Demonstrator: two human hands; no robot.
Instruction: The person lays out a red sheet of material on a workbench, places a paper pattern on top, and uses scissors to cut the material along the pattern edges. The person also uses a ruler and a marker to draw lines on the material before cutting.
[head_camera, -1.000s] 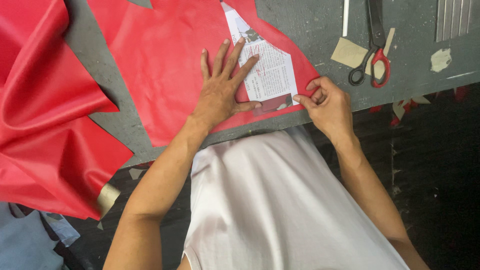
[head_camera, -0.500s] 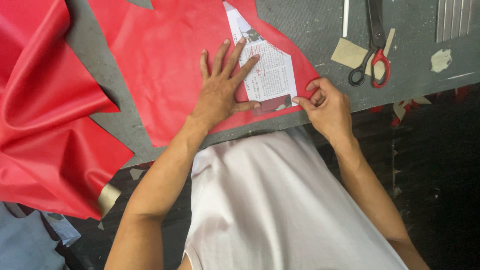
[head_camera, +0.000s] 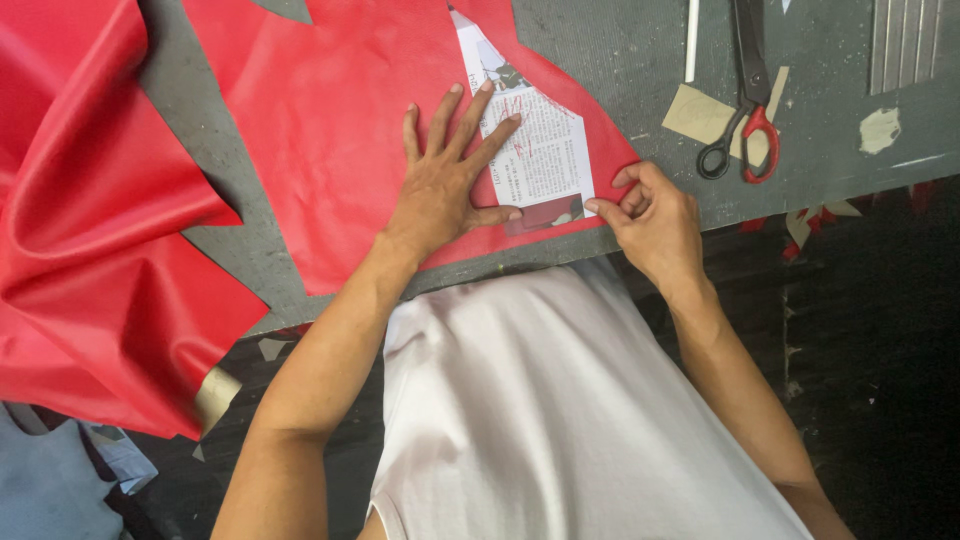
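Fingers of the left hand are spread wide and pressed flat, palm down — the palm rests on the red sheet while the outer fingertips and the thumb lie over the printed paper pattern, pinning it in place. That paper piece, an angular cut-out from a printed page, lies on the red sheet close to the near edge of the grey table, its pointed end aimed away from the person. The right hand sits just beside the pattern's lower right corner with its fingers curled together; the thumb and forefinger seem to pinch something small at that corner, though whether it is a marker or only the paper's edge I cannot tell. Off to the right, well apart from both hands, scissors with one red and one black handle lie on a tan scrap of card, beside a thin white stick. A loose fold of red material hangs over the table's left side (no container of any kind shows on the surface) — only small offcuts lie scattered near the edge.
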